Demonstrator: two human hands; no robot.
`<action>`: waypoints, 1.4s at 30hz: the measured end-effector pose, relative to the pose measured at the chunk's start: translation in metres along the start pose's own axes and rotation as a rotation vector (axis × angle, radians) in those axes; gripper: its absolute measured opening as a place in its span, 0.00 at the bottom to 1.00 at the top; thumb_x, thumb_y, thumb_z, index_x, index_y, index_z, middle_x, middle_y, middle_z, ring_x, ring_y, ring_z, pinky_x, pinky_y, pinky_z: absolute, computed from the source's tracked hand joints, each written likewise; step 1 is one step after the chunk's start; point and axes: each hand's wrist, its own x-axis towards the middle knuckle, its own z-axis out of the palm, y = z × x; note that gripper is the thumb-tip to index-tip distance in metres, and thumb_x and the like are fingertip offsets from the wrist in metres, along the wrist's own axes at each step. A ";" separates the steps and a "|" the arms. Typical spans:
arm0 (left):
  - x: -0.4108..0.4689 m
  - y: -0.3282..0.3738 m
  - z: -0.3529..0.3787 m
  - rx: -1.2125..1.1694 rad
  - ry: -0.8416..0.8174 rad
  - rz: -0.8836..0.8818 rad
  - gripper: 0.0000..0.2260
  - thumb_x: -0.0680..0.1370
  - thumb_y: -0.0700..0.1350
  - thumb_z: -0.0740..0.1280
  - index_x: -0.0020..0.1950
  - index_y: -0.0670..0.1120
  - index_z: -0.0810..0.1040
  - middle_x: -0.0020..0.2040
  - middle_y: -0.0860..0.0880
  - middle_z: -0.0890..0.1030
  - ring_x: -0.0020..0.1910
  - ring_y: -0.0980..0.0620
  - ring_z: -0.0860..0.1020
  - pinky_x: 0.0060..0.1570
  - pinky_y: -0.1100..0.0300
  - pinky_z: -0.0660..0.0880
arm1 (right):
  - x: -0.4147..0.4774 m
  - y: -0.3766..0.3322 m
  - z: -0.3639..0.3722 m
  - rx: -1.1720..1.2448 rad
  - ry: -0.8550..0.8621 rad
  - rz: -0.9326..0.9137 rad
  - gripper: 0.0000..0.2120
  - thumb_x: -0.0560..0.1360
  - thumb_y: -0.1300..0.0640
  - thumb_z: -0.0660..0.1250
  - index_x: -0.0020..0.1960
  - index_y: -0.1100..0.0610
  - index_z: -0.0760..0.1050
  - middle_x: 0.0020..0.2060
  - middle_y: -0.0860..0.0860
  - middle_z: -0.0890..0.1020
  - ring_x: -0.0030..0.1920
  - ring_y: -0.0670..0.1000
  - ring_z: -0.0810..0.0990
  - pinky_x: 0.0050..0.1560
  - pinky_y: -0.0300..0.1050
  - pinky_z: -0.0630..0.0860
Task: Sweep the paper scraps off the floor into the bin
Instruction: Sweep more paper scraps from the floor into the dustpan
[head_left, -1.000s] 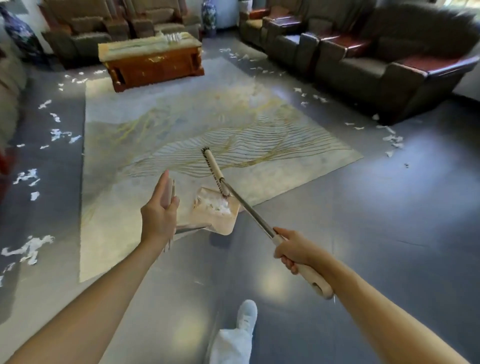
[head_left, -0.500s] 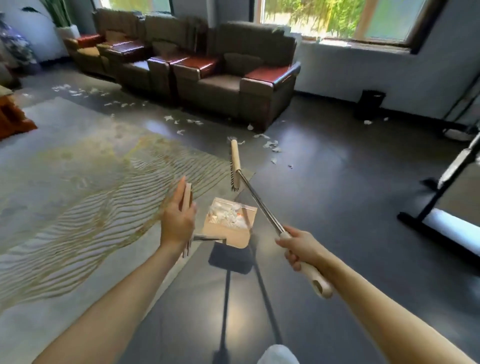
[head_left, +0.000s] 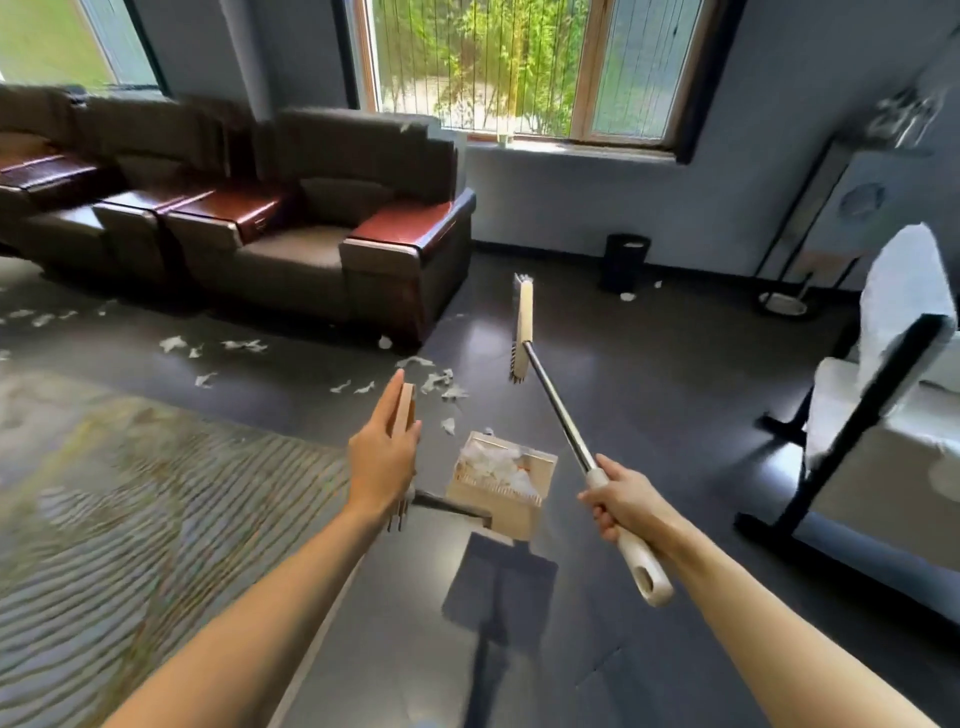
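We see a row of brown armchairs (head_left: 322, 249) far on the left, with shiny red-brown tops on their arms. A big pale rug (head_left: 130, 493) with wavy lines lies near us on the left. A wide window (head_left: 488, 67) is in the far wall, with green trees outside. On the right stands a black frame (head_left: 888, 384) with a white cover (head_left: 904, 280) on it.
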 end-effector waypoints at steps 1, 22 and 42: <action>0.030 0.002 0.017 -0.001 -0.007 0.020 0.26 0.79 0.40 0.64 0.75 0.54 0.62 0.62 0.57 0.72 0.53 0.56 0.75 0.55 0.61 0.73 | 0.025 -0.015 -0.008 0.008 0.017 0.000 0.26 0.76 0.72 0.59 0.70 0.53 0.66 0.25 0.52 0.68 0.19 0.44 0.65 0.18 0.36 0.65; 0.647 0.012 0.395 -0.042 -0.304 0.180 0.28 0.77 0.36 0.66 0.74 0.53 0.65 0.57 0.58 0.73 0.48 0.64 0.75 0.43 0.85 0.63 | 0.587 -0.298 -0.161 0.306 0.254 -0.007 0.28 0.77 0.65 0.67 0.74 0.52 0.63 0.23 0.48 0.68 0.18 0.42 0.63 0.17 0.34 0.63; 1.107 0.047 0.726 -0.188 -0.390 0.195 0.29 0.77 0.36 0.66 0.73 0.59 0.65 0.62 0.53 0.78 0.25 0.59 0.73 0.28 0.65 0.75 | 1.013 -0.513 -0.351 0.458 0.353 -0.013 0.24 0.78 0.65 0.66 0.64 0.44 0.61 0.24 0.49 0.66 0.18 0.42 0.63 0.16 0.34 0.62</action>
